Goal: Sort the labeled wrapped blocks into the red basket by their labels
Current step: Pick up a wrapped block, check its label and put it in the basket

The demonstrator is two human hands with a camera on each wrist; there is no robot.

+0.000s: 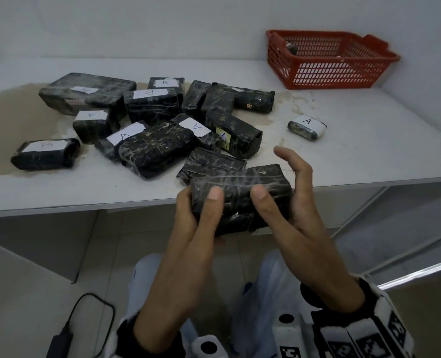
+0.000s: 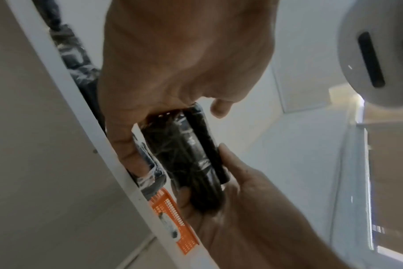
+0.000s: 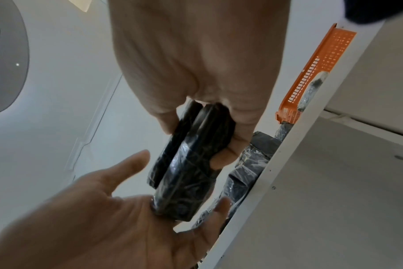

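A black wrapped block is held in both hands just over the table's front edge, and no label shows on its upper face. My left hand grips its left end, thumb on top. My right hand holds its right end, thumb on the face and fingers raised behind it. The wrist views show the same block between the two hands. The red basket stands at the table's back right with one wrapped block inside. Several more blocks lie heaped mid-table, some labelled A or B.
A small block labelled A lies alone right of the heap. The white table meets walls behind and to the right. A stained patch covers its left part. On the floor at lower left sits a black power pack with a cable.
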